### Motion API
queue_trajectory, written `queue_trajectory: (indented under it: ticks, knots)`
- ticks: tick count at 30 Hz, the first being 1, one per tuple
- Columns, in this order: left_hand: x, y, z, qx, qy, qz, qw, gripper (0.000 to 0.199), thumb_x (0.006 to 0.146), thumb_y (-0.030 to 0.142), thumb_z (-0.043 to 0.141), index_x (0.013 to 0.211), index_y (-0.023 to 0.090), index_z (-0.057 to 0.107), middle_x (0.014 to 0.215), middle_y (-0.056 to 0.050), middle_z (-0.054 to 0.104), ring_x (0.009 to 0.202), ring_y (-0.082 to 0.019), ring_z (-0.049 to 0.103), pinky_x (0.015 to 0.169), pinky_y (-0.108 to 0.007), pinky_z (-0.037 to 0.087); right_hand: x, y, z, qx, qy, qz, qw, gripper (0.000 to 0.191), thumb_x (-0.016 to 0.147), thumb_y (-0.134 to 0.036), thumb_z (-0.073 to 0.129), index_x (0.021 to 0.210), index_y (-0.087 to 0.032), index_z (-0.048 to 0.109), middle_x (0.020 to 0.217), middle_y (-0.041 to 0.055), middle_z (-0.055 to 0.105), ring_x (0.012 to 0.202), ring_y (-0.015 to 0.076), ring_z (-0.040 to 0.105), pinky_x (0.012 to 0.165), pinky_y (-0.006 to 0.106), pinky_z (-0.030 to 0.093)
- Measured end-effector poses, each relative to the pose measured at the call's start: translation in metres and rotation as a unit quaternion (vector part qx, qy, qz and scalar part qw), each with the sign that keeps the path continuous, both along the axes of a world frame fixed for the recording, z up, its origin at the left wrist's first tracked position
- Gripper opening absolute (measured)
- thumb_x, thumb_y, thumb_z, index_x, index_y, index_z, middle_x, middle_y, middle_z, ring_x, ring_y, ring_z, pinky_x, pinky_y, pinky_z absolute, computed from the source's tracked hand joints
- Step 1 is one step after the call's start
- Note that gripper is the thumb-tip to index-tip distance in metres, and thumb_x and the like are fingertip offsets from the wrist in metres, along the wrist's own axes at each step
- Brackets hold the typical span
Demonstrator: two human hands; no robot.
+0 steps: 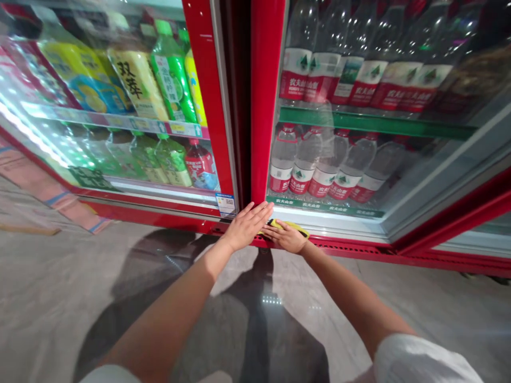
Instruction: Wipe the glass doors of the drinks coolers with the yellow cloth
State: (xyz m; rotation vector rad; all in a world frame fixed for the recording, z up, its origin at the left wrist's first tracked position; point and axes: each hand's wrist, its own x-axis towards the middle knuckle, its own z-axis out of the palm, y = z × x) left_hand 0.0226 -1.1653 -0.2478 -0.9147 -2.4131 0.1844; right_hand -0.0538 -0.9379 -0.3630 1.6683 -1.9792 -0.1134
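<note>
My right hand [286, 236] lies flat on a yellow cloth [297, 229] with a dark edge, pressed to the bottom left corner of the right fridge's red frame [261, 133]. Its fingers point left. Just left of it, my left hand [248, 226] rests with its fingers stretched out against the foot of the same red frame, holding nothing. The two hands are close beside each other. Behind the glass on the right stand water bottles [281, 173] with red and white labels.
The left fridge [207, 101] holds green and yellow drink bottles on its shelves. Wrapped pink boxes [51, 186] stand at the far left. Shiny grey floor [359, 330] lies below, and another red-framed door [471, 202] is at the right.
</note>
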Motion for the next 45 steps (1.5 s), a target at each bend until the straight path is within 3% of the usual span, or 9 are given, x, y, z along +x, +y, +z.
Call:
queue_trajectory:
  ticks: [11, 14, 16, 23, 26, 31, 34, 40, 45]
  knots:
    - [-0.036, 0.075, -0.022, -0.035, 0.011, -0.077, 0.996, 0.062, 0.092, 0.001, 0.041, 0.153, 0.013, 0.042, 0.158, -0.009, 0.046, 0.151, -0.02, 0.036, 0.127, -0.043, 0.026, -0.003, 0.201, 0.001, 0.005, 0.019, -0.062, 0.998, 0.06, 0.096, -0.01, 0.043, 0.152, -0.029, 0.046, 0.158, -0.0055, 0.047, 0.144, 0.0112, 0.044, 0.127, 0.032, 0.019]
    - [-0.041, 0.09, -0.022, -0.036, 0.023, -0.085, 0.995, 0.061, 0.092, 0.001, 0.04, 0.152, 0.015, 0.044, 0.157, -0.008, 0.049, 0.151, -0.018, 0.037, 0.127, -0.042, 0.025, -0.002, 0.237, 0.002, -0.001, 0.022, -0.082, 0.996, 0.057, 0.096, -0.01, 0.043, 0.149, -0.03, 0.05, 0.155, -0.007, 0.051, 0.142, 0.0107, 0.047, 0.128, 0.033, 0.018]
    - [-0.044, 0.097, -0.022, -0.041, 0.029, -0.098, 0.994, 0.059, 0.094, 0.003, 0.04, 0.151, 0.017, 0.045, 0.157, -0.006, 0.049, 0.151, -0.017, 0.037, 0.128, -0.041, 0.023, -0.002, 0.234, 0.001, -0.004, 0.021, -0.088, 0.996, 0.056, 0.096, -0.012, 0.045, 0.148, -0.03, 0.051, 0.155, -0.0056, 0.051, 0.143, 0.0117, 0.045, 0.127, 0.035, 0.021]
    - [-0.056, 0.138, -0.033, -0.016, 0.022, -0.134, 0.991, 0.06, 0.094, 0.011, 0.049, 0.153, 0.017, 0.042, 0.156, -0.01, 0.05, 0.151, -0.017, 0.037, 0.128, -0.04, 0.022, -0.01, 0.16, -0.002, 0.067, 0.027, -0.087, 0.994, 0.047, 0.099, -0.021, 0.049, 0.145, -0.024, 0.056, 0.159, 0.0032, 0.047, 0.143, 0.0175, 0.047, 0.125, 0.041, 0.027]
    - [-0.059, 0.164, -0.038, -0.018, 0.018, -0.156, 0.987, 0.063, 0.092, 0.01, 0.05, 0.153, 0.019, 0.043, 0.156, -0.009, 0.05, 0.151, -0.017, 0.037, 0.129, -0.04, 0.02, -0.015, 0.193, -0.003, 0.072, 0.038, -0.099, 0.992, 0.047, 0.098, -0.02, 0.05, 0.145, -0.023, 0.057, 0.158, 0.0031, 0.048, 0.141, 0.0169, 0.049, 0.125, 0.04, 0.028]
    - [-0.058, 0.191, -0.035, -0.04, 0.004, -0.188, 0.981, 0.066, 0.088, 0.005, 0.05, 0.152, 0.021, 0.045, 0.158, -0.007, 0.048, 0.151, -0.017, 0.037, 0.129, -0.041, 0.021, -0.012, 0.306, 0.0, 0.048, 0.033, -0.114, 0.992, 0.057, 0.092, -0.007, 0.048, 0.145, -0.027, 0.055, 0.159, -0.0002, 0.047, 0.14, 0.0141, 0.049, 0.126, 0.038, 0.026]
    - [-0.057, 0.196, -0.032, -0.047, 0.01, -0.174, 0.984, 0.062, 0.09, 0.004, 0.048, 0.15, 0.019, 0.048, 0.158, -0.008, 0.047, 0.15, -0.018, 0.038, 0.127, -0.041, 0.026, -0.011, 0.347, 0.002, 0.015, 0.043, -0.118, 0.992, 0.059, 0.09, -0.003, 0.045, 0.143, -0.025, 0.057, 0.157, -0.0015, 0.05, 0.142, 0.0128, 0.046, 0.128, 0.037, 0.023]
    - [-0.058, 0.211, -0.03, -0.066, 0.024, -0.126, 0.989, 0.061, 0.09, 0.002, 0.044, 0.149, 0.017, 0.048, 0.158, -0.007, 0.046, 0.15, -0.018, 0.038, 0.126, -0.042, 0.027, -0.015, 0.348, 0.015, 0.002, 0.08, -0.09, 0.993, 0.041, 0.098, -0.013, 0.044, 0.131, -0.021, 0.067, 0.15, -0.0035, 0.058, 0.14, 0.012, 0.047, 0.129, 0.034, 0.023]
    - [-0.06, 0.238, -0.022, -0.019, 0.023, -0.072, 0.997, 0.07, 0.088, 0.002, 0.042, 0.156, 0.02, 0.038, 0.156, -0.005, 0.05, 0.15, -0.016, 0.038, 0.129, -0.042, 0.022, -0.016, 0.334, 0.072, -0.044, 0.049, -0.16, 0.985, 0.039, 0.105, -0.022, 0.041, 0.138, -0.029, 0.062, 0.156, -0.0077, 0.051, 0.145, 0.015, 0.043, 0.131, 0.04, 0.02]
